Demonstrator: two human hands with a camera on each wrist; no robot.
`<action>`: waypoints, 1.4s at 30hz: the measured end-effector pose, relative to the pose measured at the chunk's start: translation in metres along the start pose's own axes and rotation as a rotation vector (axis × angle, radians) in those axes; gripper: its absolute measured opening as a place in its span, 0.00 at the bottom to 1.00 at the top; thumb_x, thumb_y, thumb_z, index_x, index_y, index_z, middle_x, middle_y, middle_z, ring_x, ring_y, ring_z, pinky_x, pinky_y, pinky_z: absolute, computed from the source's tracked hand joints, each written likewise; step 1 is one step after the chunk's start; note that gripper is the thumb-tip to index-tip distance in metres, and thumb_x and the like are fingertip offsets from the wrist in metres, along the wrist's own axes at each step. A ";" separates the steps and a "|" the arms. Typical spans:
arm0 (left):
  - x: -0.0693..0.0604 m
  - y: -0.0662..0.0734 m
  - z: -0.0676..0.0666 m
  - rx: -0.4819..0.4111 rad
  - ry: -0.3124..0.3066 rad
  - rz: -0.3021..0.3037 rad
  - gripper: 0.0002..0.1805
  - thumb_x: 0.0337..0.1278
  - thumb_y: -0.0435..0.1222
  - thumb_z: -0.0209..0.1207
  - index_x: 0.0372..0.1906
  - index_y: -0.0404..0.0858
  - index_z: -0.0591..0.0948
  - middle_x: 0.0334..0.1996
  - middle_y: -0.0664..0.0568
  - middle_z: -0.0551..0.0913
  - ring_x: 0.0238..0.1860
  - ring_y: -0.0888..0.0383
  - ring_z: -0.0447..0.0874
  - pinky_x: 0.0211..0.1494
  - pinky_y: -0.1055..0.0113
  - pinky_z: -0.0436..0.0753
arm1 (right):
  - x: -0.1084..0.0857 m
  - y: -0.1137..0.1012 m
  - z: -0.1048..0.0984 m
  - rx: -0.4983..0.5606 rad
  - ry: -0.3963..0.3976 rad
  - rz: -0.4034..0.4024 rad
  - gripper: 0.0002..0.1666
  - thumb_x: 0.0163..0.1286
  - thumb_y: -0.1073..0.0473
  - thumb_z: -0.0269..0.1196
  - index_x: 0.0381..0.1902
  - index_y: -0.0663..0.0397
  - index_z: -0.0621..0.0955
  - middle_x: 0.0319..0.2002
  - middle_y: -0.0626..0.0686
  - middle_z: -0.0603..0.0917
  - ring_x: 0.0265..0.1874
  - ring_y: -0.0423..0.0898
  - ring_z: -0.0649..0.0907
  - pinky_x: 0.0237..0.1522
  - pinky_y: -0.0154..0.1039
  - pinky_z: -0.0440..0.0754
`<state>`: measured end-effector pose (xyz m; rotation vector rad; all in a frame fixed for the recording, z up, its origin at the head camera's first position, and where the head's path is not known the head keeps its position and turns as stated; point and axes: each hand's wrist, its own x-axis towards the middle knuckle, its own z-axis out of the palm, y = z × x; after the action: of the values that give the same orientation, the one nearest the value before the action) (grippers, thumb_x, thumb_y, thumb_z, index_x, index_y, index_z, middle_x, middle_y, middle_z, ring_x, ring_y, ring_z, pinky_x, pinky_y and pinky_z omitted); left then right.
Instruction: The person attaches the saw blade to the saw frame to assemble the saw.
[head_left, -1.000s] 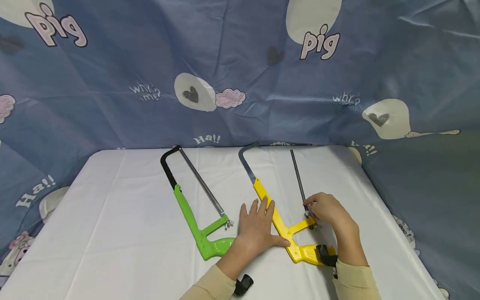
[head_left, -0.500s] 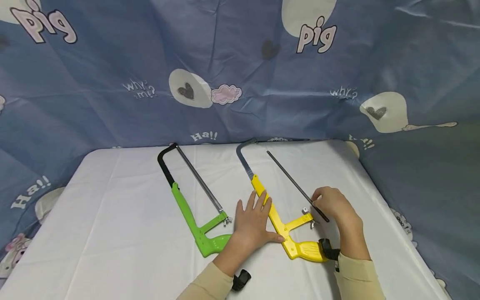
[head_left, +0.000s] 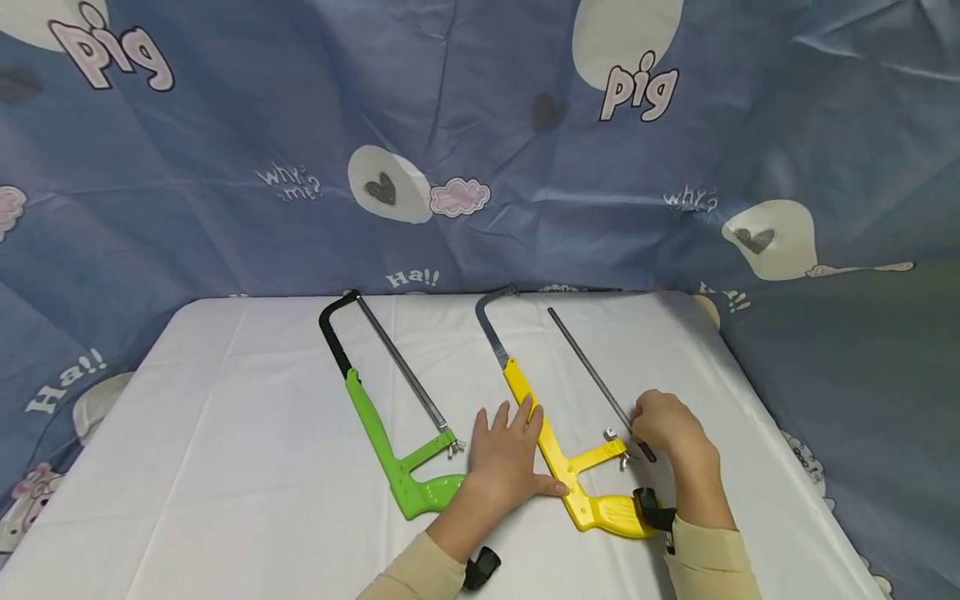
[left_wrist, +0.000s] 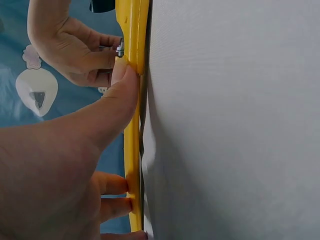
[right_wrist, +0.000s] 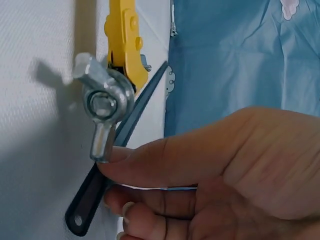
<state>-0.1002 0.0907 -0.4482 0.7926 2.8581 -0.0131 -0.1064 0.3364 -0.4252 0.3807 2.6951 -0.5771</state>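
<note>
A yellow hacksaw frame lies on the white table, its grey front hook toward the back. My left hand rests on it with spread fingers; in the left wrist view the thumb presses the frame's edge. Between thumb and fingers, my right hand pinches a dark hacksaw blade near its lower end. That blade lies slantwise, apart from the front hook. In the right wrist view its holed end sticks out past my thumb, beside a metal wing nut on the yellow arm.
To the left lies a green hacksaw with its blade fitted; my left forearm hides its handle end. A blue printed cloth hangs behind the table and down its right side.
The blade's lower end has come away from the yellow arm and swung right, its far end left. Since half a second ago, my right hand has drawn it slightly nearer. My left hand stays put.
</note>
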 end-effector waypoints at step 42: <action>-0.003 0.007 -0.002 0.059 0.045 0.021 0.58 0.33 0.77 0.60 0.75 0.56 0.64 0.78 0.51 0.59 0.75 0.49 0.64 0.72 0.46 0.67 | 0.000 -0.007 -0.012 0.485 0.130 -0.236 0.10 0.72 0.69 0.57 0.47 0.66 0.80 0.38 0.59 0.83 0.35 0.48 0.79 0.35 0.38 0.76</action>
<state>-0.0938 0.0953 -0.4458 0.8441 2.9035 -0.0789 -0.1123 0.3354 -0.4131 0.2261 2.7173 -1.3257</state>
